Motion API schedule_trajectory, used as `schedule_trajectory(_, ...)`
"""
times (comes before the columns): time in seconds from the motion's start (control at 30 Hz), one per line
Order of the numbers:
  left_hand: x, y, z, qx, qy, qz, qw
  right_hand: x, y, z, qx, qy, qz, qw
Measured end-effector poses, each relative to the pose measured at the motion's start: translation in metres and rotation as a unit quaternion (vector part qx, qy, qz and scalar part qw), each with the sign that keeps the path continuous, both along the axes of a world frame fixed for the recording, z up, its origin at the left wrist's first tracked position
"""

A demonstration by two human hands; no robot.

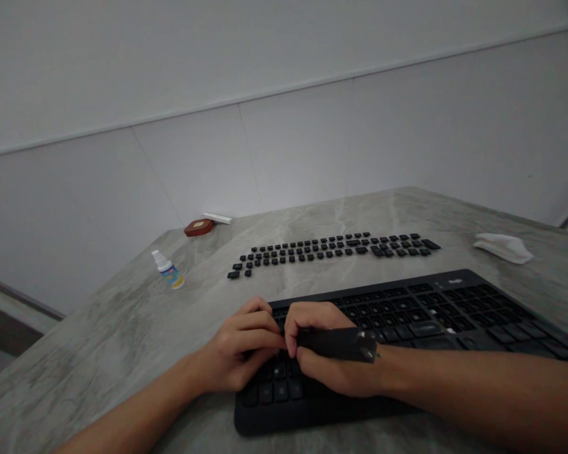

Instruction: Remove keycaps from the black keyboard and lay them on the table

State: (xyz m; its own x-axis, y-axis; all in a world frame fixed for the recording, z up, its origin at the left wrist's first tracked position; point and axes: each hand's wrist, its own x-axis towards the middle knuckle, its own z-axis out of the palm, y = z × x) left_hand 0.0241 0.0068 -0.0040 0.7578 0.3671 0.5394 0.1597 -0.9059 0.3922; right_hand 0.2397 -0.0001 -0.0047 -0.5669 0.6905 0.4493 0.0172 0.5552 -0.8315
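Note:
A black keyboard (307,403) lies on the table, many of its upper key positions bare of caps and its lower left keys still capped. My right hand (331,375) is closed around a thick black-handled tool (336,343); its working tip is hidden behind my fingers, down at the left part of the keys. Right beside it, my left hand (241,343) rests on the keyboard's left end, its fingers bent and thumb and fingertips drawn together by the tool's front. Whatever sits between those fingertips is hidden.
Rows of loose black keycaps (307,249) lie behind the keyboard. A small spray bottle (169,271) stands to the left. Farther back are a reddish-brown case (199,227) and a white strip (218,218) by the wall. A white folded tissue (502,247) lies at the right.

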Motion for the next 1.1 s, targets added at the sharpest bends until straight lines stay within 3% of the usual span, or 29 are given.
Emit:
schedule_trajectory(0.2, -0.003, -0.001, -0.003, -0.028, -0.014, 0.012, 0.999, -0.002, -0.001, -0.002, 0.024, 0.008, 0.019, 0.999)
schedule_trajectory(0.47, -0.002, -0.002, 0.001, -0.043, 0.005, 0.004, 0.999, 0.000, 0.002, 0.002, -0.064, 0.040, 0.045, 0.996)
schedule_trajectory(0.63, -0.004, -0.002, 0.001, -0.066, 0.018, 0.006, 0.998, 0.001, 0.003, 0.006, -0.131, 0.004, 0.044, 0.990)
schedule_trajectory(0.8, -0.005, -0.001, 0.000, -0.085, 0.030, 0.010, 0.996, 0.001, 0.002, 0.009, -0.151, -0.018, 0.047, 0.987)
schedule_trajectory(1.1, -0.004, -0.002, 0.004, -0.150, 0.033, 0.033, 0.988, -0.005, 0.002, 0.009, -0.181, -0.044, -0.051, 0.981)
